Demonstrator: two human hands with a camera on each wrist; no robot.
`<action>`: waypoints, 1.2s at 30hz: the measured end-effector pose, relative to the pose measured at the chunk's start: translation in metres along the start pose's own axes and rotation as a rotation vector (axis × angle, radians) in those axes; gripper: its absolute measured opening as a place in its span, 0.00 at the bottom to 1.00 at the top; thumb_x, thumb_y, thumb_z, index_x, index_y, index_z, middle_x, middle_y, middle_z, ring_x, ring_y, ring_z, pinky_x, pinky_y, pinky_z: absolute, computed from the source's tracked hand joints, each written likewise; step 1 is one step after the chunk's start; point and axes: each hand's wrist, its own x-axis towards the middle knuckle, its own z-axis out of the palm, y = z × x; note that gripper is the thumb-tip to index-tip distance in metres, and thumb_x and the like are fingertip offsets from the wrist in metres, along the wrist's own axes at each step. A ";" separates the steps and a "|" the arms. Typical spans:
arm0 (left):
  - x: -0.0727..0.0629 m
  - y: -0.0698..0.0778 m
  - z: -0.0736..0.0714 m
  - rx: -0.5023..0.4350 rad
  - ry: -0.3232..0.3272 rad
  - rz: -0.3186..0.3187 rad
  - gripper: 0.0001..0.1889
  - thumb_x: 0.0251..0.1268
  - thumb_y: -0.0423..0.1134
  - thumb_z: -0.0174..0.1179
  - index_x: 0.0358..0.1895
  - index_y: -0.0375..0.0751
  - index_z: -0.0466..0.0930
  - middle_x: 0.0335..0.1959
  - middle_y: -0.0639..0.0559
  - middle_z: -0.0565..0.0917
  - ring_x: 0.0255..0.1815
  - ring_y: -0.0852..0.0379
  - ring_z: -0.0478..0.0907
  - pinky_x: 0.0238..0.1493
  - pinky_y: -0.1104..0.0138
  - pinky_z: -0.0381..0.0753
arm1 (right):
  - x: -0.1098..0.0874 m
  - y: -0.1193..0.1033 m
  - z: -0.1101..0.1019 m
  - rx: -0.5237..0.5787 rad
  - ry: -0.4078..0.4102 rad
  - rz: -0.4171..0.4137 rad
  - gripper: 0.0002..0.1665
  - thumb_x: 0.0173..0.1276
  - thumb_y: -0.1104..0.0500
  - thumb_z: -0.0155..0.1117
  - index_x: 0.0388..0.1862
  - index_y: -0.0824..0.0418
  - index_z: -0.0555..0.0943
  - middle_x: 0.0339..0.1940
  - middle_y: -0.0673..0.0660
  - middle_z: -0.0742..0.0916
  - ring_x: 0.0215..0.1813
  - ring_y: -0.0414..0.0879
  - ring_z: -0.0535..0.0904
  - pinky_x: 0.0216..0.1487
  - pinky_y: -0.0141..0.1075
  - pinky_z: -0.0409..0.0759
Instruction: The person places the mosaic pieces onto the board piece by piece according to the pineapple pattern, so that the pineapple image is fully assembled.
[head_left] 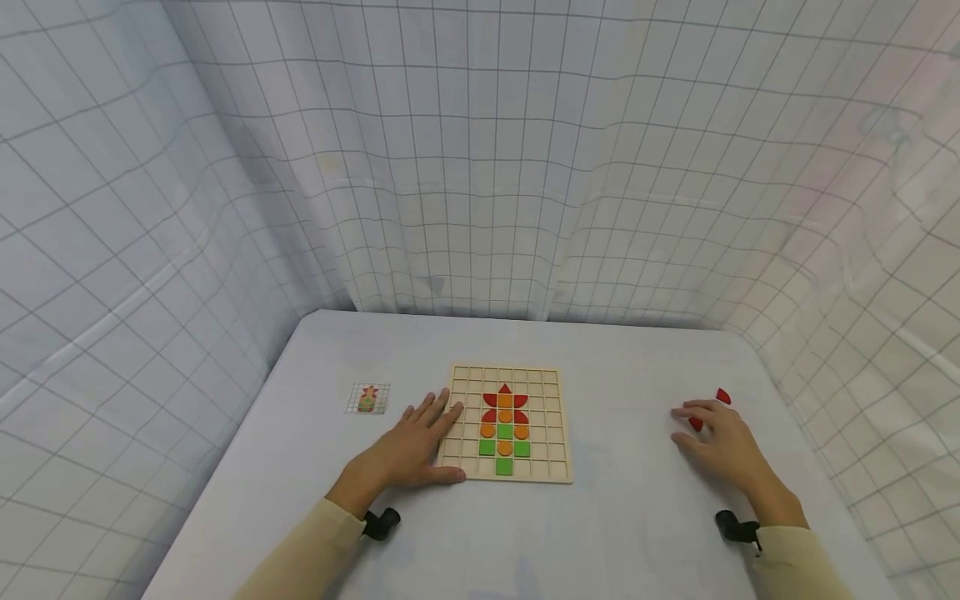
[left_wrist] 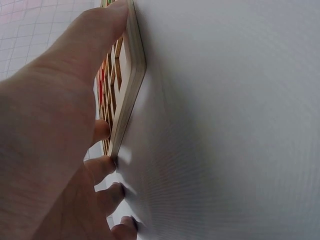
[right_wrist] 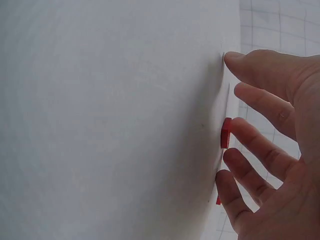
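A wooden grid board (head_left: 551, 465) lies on the table with red, orange and green pieces set in a plant-like pattern. My left hand (head_left: 408, 450) is spread over its left side, the thumb on the near-left corner. In the left wrist view, two fingers touch the board's edge (left_wrist: 132, 82) while the others rest on the tabletop. My right hand (head_left: 718, 448) hovers low at the right, fingers slightly bent, over a red piece (head_left: 696, 424). Its middle fingertip is right at that piece (right_wrist: 226, 133) in the right wrist view. A second red quarter-round piece (head_left: 723, 396) lies just beyond the hand.
A small pattern card (head_left: 367, 398) showing a similar coloured figure lies left of the board. White table (head_left: 615, 533) surrounds everything, with checked curtains (head_left: 480, 167) hanging behind and at both sides. Each wrist wears a black camera mount (head_left: 382, 524).
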 end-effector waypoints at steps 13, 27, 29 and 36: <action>-0.001 0.001 0.000 -0.008 0.002 -0.004 0.63 0.71 0.71 0.78 0.97 0.40 0.56 1.00 0.32 0.50 1.00 0.26 0.49 0.96 0.28 0.55 | -0.009 0.005 -0.004 0.026 0.077 -0.001 0.16 0.68 0.68 0.87 0.54 0.60 0.98 0.55 0.59 0.92 0.48 0.49 0.90 0.50 0.26 0.87; -0.002 0.000 0.002 -0.016 0.005 0.004 0.63 0.73 0.70 0.77 0.97 0.41 0.55 1.00 0.33 0.49 1.00 0.27 0.48 0.96 0.29 0.54 | -0.007 -0.003 -0.001 0.049 0.044 0.016 0.14 0.72 0.66 0.87 0.55 0.60 0.97 0.49 0.57 0.94 0.44 0.44 0.91 0.46 0.26 0.87; -0.001 -0.002 0.003 -0.014 0.006 0.006 0.62 0.73 0.70 0.77 0.97 0.41 0.55 1.00 0.33 0.49 1.00 0.27 0.48 0.96 0.29 0.54 | -0.006 -0.006 -0.001 0.050 0.032 0.020 0.15 0.73 0.65 0.86 0.57 0.60 0.97 0.49 0.58 0.94 0.44 0.44 0.90 0.46 0.27 0.87; -0.002 -0.003 0.005 -0.020 0.011 0.009 0.62 0.73 0.69 0.77 0.97 0.40 0.55 1.00 0.33 0.49 1.00 0.27 0.49 0.96 0.29 0.54 | -0.001 -0.018 0.004 0.065 0.001 0.035 0.17 0.75 0.62 0.85 0.61 0.59 0.96 0.51 0.57 0.95 0.46 0.43 0.88 0.47 0.28 0.87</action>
